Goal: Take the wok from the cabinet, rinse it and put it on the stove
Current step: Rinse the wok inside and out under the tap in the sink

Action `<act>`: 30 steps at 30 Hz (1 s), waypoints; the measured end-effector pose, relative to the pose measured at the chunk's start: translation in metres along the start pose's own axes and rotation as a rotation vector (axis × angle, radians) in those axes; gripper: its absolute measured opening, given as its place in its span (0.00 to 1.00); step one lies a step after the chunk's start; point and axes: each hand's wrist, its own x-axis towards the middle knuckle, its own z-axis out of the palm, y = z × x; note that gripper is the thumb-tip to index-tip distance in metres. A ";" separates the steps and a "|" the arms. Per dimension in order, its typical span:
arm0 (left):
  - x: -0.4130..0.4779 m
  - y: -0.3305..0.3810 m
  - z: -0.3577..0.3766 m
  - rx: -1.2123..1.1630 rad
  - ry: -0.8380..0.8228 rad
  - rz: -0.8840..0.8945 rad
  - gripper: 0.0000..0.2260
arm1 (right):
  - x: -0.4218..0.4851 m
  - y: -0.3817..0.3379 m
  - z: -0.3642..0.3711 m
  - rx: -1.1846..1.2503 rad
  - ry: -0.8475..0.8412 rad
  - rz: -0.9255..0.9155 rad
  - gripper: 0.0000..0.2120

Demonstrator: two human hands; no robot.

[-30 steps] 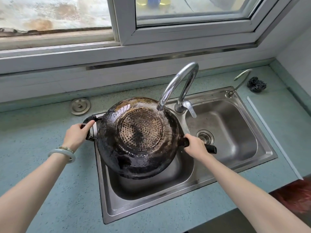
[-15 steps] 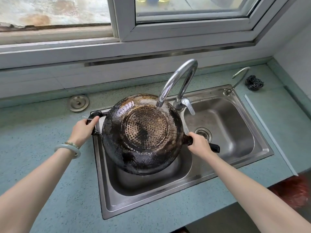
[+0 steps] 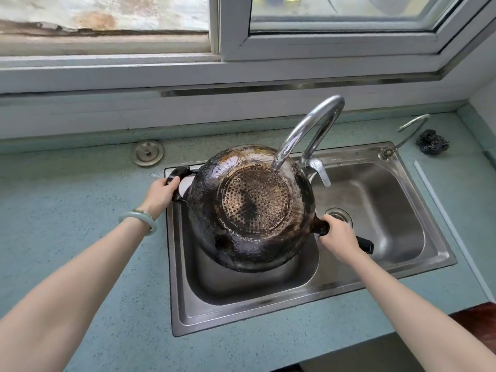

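Left grip [image 3: 161,190], right grip [image 3: 339,237] hold wok [image 3: 252,208] between.

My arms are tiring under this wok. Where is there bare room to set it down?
Widest: the counter left of the sink, in front of the plug. The right basin is bare but for its drain. Crowded: the back right corner, with small tap and scourer; a white strip crosses the counter right of the sink; the faucet hangs over the wok.
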 end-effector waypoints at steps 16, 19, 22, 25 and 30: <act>0.001 -0.008 0.036 -0.110 -0.104 -0.046 0.14 | -0.002 0.017 -0.027 -0.152 0.060 0.045 0.12; -0.001 -0.009 0.037 -0.068 -0.121 -0.047 0.17 | -0.007 0.019 -0.031 -0.155 0.048 0.040 0.13; -0.003 -0.008 0.039 -0.047 -0.132 -0.030 0.18 | -0.012 0.020 -0.035 -0.149 0.043 0.040 0.15; -0.006 -0.005 0.044 -0.036 -0.143 -0.004 0.15 | -0.015 0.022 -0.036 -0.152 0.045 0.046 0.15; -0.009 -0.015 0.046 -0.015 -0.175 -0.024 0.15 | -0.020 0.026 -0.036 -0.160 -0.003 0.081 0.13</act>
